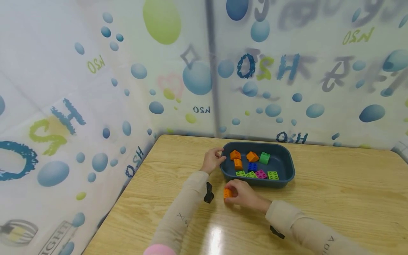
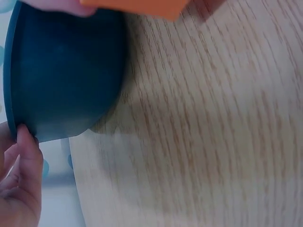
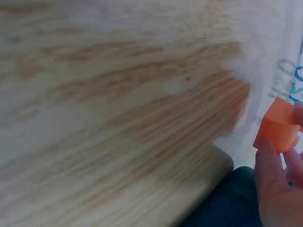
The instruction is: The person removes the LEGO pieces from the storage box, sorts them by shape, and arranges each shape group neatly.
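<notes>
My left hand [image 1: 213,161] is at the left end of a dark blue tray [image 1: 271,183], its thumb and fingers pinching the rim. In the left wrist view, that grip shows at a corner of the tray wall [image 2: 71,94]. Just in front of the tray, my right hand [image 1: 245,195] pinches an orange building block [image 1: 227,194] between thumb and fingers. The right wrist view shows the same block [image 3: 277,125] at the fingertips. Inside the tray lie several orange blocks [image 1: 238,164], a green block [image 1: 264,158], a blue block [image 1: 252,166], a magenta block [image 1: 261,174] and several lime blocks [image 1: 273,175].
The tray stands near the back of a light wood table [image 1: 334,198]. Behind the table and along its left side hangs a white curtain [image 1: 178,117] with blue and green bubble prints. A black strap piece [image 1: 208,193] sticks out beside the left sleeve.
</notes>
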{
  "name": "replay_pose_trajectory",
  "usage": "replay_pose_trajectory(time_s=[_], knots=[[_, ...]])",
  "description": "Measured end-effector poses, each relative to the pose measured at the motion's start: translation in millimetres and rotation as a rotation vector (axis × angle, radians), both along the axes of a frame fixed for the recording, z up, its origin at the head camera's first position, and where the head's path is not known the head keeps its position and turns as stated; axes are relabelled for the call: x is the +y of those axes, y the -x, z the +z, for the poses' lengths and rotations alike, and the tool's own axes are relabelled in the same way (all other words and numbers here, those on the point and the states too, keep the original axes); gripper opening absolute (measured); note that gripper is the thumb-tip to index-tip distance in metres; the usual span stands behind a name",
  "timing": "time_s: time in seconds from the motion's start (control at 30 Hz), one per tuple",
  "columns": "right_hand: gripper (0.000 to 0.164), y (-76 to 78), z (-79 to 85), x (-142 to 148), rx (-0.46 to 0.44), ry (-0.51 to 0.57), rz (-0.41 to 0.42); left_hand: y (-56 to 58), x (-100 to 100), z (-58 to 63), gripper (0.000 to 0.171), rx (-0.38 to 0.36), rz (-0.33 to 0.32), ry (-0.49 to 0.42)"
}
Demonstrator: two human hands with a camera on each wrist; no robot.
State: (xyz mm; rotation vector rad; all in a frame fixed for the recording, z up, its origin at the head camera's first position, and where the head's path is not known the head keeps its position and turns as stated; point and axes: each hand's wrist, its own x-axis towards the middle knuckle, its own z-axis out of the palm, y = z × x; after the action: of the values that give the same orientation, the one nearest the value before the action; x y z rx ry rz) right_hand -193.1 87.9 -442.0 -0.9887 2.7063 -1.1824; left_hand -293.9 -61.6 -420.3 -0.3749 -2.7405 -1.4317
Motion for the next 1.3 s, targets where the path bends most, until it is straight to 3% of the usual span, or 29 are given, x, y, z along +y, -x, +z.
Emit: replay_pose_trajectory(time_s=[0.47, 0.7, 1.3], knots=[[0.034, 6.0, -7.4, -9.0, -0.037, -0.033, -0.048, 0.2, 1.0, 1.9, 0.034, -0.014, -0.007, 0.0], [0.039, 5.0, -8.9, -9.2, -0.059, -0.033, -0.041, 0.8, 0.1, -0.1, 0.031, 0.042, 0.001, 0.033], [0.041, 4.2, -12.7, -3.9, -0.084, -0.039, -0.046, 0.2, -0.4, -0.4, 0.032, 0.022, -0.002, 0.02]])
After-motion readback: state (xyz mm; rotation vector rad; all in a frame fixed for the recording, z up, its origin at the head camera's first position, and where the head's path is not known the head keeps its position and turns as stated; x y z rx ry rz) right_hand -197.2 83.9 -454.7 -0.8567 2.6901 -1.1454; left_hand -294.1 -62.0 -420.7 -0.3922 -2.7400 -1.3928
